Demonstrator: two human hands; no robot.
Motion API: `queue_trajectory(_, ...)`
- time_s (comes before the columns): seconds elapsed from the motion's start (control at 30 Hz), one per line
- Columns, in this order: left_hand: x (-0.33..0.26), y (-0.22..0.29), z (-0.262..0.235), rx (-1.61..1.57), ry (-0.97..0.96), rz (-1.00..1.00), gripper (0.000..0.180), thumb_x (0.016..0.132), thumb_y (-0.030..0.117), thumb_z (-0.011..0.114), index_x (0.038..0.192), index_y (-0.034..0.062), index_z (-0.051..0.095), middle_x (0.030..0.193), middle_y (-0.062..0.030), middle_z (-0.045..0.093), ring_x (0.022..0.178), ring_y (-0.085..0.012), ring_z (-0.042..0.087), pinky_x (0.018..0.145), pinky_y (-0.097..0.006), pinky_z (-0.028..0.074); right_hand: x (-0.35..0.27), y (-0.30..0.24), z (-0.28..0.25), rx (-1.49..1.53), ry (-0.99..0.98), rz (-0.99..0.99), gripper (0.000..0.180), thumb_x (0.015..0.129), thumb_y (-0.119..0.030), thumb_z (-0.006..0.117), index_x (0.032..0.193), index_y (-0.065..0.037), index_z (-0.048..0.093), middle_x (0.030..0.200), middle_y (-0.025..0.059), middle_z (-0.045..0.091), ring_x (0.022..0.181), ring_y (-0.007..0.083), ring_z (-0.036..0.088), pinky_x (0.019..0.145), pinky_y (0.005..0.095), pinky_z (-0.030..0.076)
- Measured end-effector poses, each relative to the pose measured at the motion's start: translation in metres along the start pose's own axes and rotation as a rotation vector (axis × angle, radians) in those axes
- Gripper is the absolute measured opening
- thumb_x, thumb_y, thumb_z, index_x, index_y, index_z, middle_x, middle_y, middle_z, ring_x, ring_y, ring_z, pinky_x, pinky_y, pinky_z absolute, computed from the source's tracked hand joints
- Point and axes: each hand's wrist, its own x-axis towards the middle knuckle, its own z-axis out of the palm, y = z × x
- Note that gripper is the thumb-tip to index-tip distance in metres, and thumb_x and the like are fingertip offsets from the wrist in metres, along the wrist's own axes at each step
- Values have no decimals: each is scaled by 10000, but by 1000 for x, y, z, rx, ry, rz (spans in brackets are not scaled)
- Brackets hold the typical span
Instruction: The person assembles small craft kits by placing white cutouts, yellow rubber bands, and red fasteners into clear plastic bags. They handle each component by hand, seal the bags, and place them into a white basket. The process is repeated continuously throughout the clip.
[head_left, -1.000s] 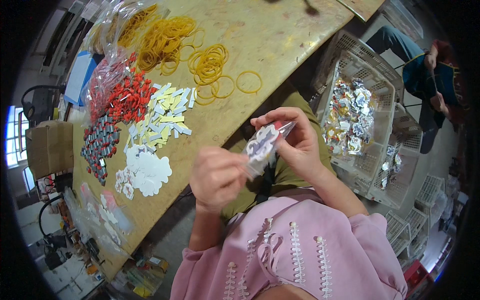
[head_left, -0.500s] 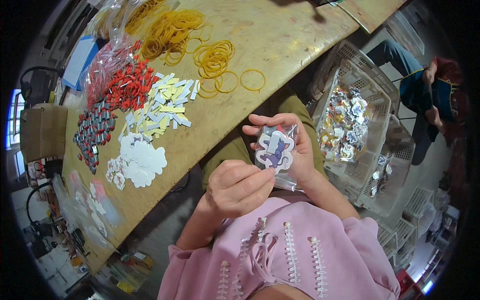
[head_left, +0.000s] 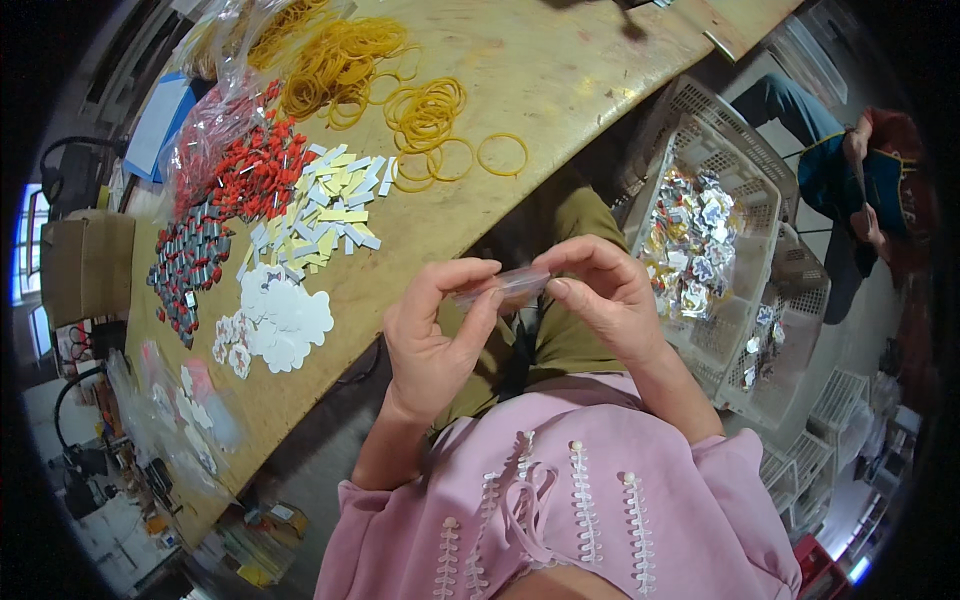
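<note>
Over my lap, a small clear plastic bag [head_left: 512,284] is stretched level between my two hands, its top edge toward me. My left hand [head_left: 430,330] pinches one end between thumb and forefinger. At the other end, my right hand [head_left: 612,300] grips the bag the same way. What the bag holds is mostly hidden at this angle. On the table to the left lie white flower-shaped cards [head_left: 285,325], white and pale-yellow strips [head_left: 320,215], small grey-and-red parts [head_left: 188,262] and red pieces [head_left: 255,165].
Yellow rubber bands [head_left: 345,65] are heaped on the wooden table [head_left: 560,70]. At my right stands a plastic crate [head_left: 735,200] with many filled packets [head_left: 695,240]. Another person [head_left: 860,190] is at the far right. A cardboard box [head_left: 88,265] is at the left.
The bag has turned from face-up, its cat-figure card showing, to edge-on. My left hand has moved up and left to one end; my right now pinches the other.
</note>
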Motion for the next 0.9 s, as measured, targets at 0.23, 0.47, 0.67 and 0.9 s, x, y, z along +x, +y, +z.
queue_trajectory(0.23, -2, -6, 8, 38, -10, -10, 243, 840, -52, 694, 1069, 9, 642, 902, -47, 672, 821, -107, 627, 780, -249, 509, -3, 5, 1, -31, 50, 30, 77, 920, -22, 646, 992, 8, 647, 905, 25, 670, 827, 81, 621, 753, 242, 515)
queue_trajectory(0.47, -5, -15, 16, 93, -165, -134, 65, 871, -12, 653, 928, -1, 622, 853, -18, 617, 757, -81, 564, 686, -232, 461, -7, 11, 0, -441, 104, -273, 59, 833, -30, 665, 891, -19, 664, 813, 82, 650, 725, 185, 626, 620, 302, 478)
queue_trajectory(0.67, -5, -29, 32, 262, -232, 15, 108, 769, -56, 637, 799, 16, 562, 726, -79, 554, 651, -200, 534, 615, -296, 433, -21, 15, -10, -530, 111, -244, 60, 833, -15, 657, 892, -13, 650, 799, 93, 622, 690, 199, 621, 583, 308, 481)
queue_trajectory(0.9, 2, -25, 62, 301, -479, 129, 124, 713, -55, 641, 755, 18, 549, 699, -97, 539, 651, -247, 518, 606, -338, 420, -67, -3, -80, -124, 405, 69, 64, 959, -1, 568, 987, 3, 625, 874, 53, 676, 775, 132, 703, 696, 251, 578)
